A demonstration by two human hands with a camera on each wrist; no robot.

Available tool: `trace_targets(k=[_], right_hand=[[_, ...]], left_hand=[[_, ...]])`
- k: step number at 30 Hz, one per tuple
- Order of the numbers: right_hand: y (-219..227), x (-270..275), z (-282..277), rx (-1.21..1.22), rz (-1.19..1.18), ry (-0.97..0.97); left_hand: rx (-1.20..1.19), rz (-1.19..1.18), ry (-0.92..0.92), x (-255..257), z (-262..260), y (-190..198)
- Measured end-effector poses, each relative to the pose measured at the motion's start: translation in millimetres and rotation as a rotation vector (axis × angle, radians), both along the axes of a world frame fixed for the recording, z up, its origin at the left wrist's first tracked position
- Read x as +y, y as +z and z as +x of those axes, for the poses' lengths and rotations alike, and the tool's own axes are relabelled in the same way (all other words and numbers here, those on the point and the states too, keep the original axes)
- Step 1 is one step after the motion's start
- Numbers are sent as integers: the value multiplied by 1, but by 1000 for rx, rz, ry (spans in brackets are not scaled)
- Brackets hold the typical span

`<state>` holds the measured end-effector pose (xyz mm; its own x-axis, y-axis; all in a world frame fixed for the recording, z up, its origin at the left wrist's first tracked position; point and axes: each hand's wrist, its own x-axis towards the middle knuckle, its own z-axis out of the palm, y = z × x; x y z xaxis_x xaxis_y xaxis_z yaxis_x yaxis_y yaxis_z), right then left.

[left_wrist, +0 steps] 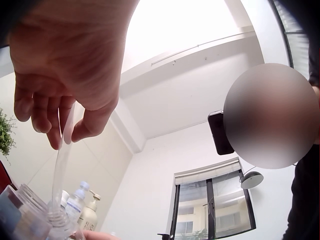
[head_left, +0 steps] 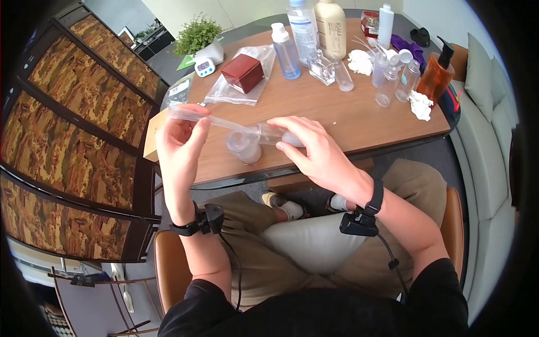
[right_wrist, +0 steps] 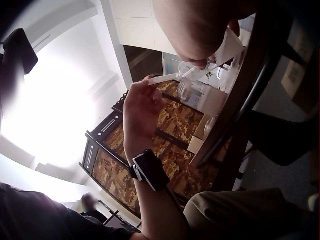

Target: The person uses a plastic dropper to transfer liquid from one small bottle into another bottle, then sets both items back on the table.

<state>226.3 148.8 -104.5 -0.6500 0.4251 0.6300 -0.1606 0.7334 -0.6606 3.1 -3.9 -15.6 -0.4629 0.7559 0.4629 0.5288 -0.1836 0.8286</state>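
Observation:
My left hand (head_left: 181, 137) pinches a long translucent plastic dropper (head_left: 223, 122) between thumb and fingers. The dropper slants down to the mouth of a small clear bottle (head_left: 269, 133). That bottle lies tipped almost sideways in my right hand (head_left: 321, 153), its threaded neck toward the left. Below the neck, an uncapped clear bottle (head_left: 246, 153) stands upright near the table's front edge. In the left wrist view the dropper (left_wrist: 59, 172) reaches into the threaded neck (left_wrist: 59, 218). The right wrist view shows the dropper (right_wrist: 162, 79) at the bottle's opening, with part of the bottle hidden behind my right hand.
On the wooden table (head_left: 314, 106), a dark red box (head_left: 242, 73) lies on a plastic bag. A white timer (head_left: 205, 67) and potted plant (head_left: 197, 36) are behind. Tall bottles stand at the back; small clear bottles, crumpled tissue (head_left: 420, 105) and an amber pump bottle (head_left: 435, 78) are right.

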Motion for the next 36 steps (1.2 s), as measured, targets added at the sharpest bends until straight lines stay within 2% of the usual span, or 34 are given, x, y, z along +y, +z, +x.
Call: trace_targets(k=[14, 19, 25, 27, 36], right_hand=[[8, -4, 2, -36, -18, 5], [13, -5, 4, -124, -111, 2], [12, -5, 3, -123, -82, -5], [10, -4, 3, -119, -82, -11], [10, -4, 3, -115, -109, 9]], left_hand=[[-22, -2, 7, 4, 5, -4], [30, -4, 61, 6, -1, -10], [8, 24, 68, -2, 0, 2], [-39, 149, 68, -3, 1, 3], [-54, 186, 70, -7, -5, 6]])
